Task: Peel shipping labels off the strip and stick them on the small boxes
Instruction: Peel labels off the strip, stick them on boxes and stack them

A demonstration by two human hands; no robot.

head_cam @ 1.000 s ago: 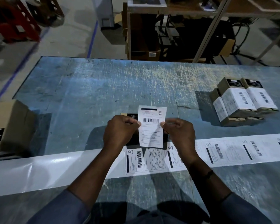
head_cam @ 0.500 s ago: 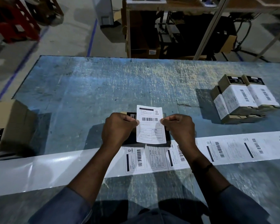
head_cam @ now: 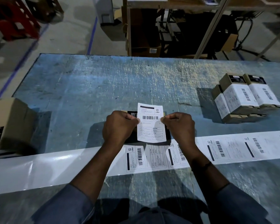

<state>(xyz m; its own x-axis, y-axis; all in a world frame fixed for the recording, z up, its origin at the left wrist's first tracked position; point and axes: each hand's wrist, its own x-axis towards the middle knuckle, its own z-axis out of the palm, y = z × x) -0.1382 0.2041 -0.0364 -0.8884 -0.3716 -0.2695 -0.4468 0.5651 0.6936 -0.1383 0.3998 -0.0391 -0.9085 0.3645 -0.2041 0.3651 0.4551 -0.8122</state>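
Note:
A white shipping label (head_cam: 150,125) with a barcode is stretched between my two hands. My left hand (head_cam: 118,126) pinches its left edge and my right hand (head_cam: 179,126) pinches its right edge. Under the label lies a small dark box (head_cam: 131,114), mostly hidden by the label and my hands. Whether the label touches the box I cannot tell. The label strip (head_cam: 233,147) runs across the blue table (head_cam: 87,94) in front of me, with several labels on its right part and bare glossy backing (head_cam: 39,168) on its left.
A stack of small boxes (head_cam: 244,97) wearing white labels stands at the right of the table. An open cardboard carton (head_cam: 10,122) sits at the left edge. Shelving and cartons (head_cam: 145,38) stand beyond the far edge.
The label has come down from a raised, tilted pose to lie flat over the small dark box. Both hands lowered with it, keeping their pinch on its edges.

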